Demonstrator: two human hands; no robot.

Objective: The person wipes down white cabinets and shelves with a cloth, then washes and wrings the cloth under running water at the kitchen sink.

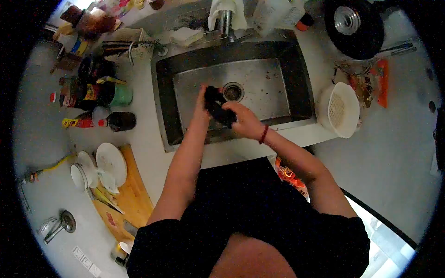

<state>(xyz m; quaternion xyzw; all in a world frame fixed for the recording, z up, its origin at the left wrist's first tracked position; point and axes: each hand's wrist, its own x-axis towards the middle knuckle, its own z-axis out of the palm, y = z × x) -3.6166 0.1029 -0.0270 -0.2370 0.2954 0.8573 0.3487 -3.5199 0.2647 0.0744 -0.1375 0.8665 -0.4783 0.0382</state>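
Observation:
Over the steel sink (259, 92), both hands are on a soft-looking black item (220, 109), long and lumpy; its exact kind does not show. My left hand (203, 99) holds its left side, with most of its fingers hidden behind it. Closed around the lower right end is my right hand (244, 121), with a dark red band (263, 134) on the wrist. Just beyond the item lies the round drain (233, 92) in the sink floor. Small bits of food waste are scattered on the sink's right side.
The tap (225, 21) rises behind the sink. A white colander (340, 110) stands on the right counter, and a black pan lid (354, 28) lies behind it. On the left are several bottles, including a dark one (123, 121), plates (111, 163) and a wooden board (139, 185).

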